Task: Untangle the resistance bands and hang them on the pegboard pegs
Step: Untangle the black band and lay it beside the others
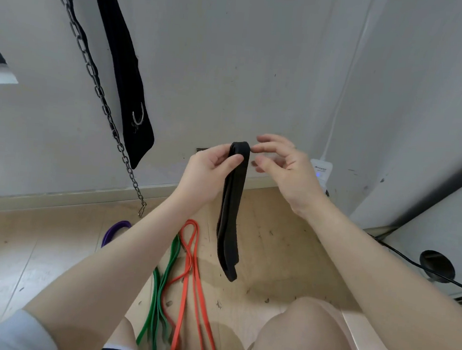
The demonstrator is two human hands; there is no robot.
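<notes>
Pinching the folded top of the black band (231,202) at the centre of the frame, the left hand (208,170) holds it up so its doubled length hangs free above the floor (287,251), likely to let the loops fall straight. The right hand (283,165) hovers just beside the fold with loosely spread fingers, one fingertip near or touching the band's top edge, apparently ready to separate the layers. Below, the orange band (189,268) and green band (165,280) lie on the floor, crossing each other near the lower centre; a purple band (115,230) shows at the lower left. A chain (98,92) and black strap (125,64) hang on the wall in the upper left. No pegboard is visible.
</notes>
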